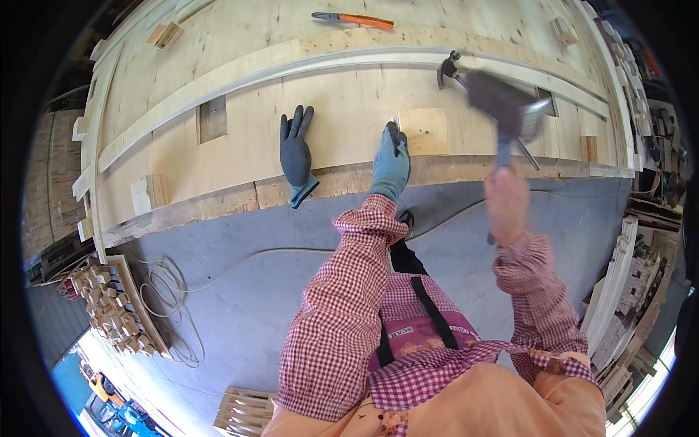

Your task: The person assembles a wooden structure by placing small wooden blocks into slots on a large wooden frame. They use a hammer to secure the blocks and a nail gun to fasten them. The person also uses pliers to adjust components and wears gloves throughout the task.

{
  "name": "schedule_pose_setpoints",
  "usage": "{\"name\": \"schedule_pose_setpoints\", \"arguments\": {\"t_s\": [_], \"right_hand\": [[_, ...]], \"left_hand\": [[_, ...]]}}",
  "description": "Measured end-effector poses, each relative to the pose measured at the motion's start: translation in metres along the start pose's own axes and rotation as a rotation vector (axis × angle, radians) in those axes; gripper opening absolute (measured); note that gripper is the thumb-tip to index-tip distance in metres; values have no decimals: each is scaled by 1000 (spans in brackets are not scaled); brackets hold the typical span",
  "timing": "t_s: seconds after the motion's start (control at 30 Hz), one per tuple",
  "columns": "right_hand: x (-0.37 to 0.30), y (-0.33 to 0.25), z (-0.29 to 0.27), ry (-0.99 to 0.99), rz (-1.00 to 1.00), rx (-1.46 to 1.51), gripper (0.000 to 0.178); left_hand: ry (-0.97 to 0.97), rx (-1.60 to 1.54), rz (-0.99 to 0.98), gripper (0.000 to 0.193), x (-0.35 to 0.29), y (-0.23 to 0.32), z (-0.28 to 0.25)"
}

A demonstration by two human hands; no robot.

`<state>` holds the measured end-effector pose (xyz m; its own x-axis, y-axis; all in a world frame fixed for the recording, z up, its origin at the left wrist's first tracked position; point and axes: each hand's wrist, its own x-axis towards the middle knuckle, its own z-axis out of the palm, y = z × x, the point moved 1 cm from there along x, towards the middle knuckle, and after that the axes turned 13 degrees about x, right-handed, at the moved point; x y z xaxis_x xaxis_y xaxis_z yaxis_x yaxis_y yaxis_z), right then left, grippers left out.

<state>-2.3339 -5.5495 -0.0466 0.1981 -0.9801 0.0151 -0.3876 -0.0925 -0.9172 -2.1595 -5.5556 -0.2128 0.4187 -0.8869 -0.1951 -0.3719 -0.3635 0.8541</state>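
Observation:
My left hand (391,166), in a blue-grey coated glove, rests on the plywood worktop with its fingers together. Something small and pale shows at the fingertips; I cannot tell what it is. The fingers touch the left edge of a square plywood piece (425,132) marked with dark spots. My bare right hand (507,206), blurred by motion, is closed round the handle of a hatchet (502,105). Its dark, broad head with a bright edge is raised over the worktop. Behind it lies a claw hammer (446,69), its handle partly hidden.
An empty dark glove (295,153) lies left of my left hand. Orange-handled pliers (354,20) lie farther back. Long pale wood strips (291,67) cross the worktop, with small blocks (149,193) around it. A cable (291,250) trails over the floor beside stacked wood (116,309).

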Motion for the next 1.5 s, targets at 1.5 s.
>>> {"name": "schedule_pose_setpoints", "arguments": {"t_s": [1.5], "right_hand": [[-15,16,14,-128,196,-392,36]], "left_hand": [[-7,-421,-308,40,-165,-89,-192]]}}
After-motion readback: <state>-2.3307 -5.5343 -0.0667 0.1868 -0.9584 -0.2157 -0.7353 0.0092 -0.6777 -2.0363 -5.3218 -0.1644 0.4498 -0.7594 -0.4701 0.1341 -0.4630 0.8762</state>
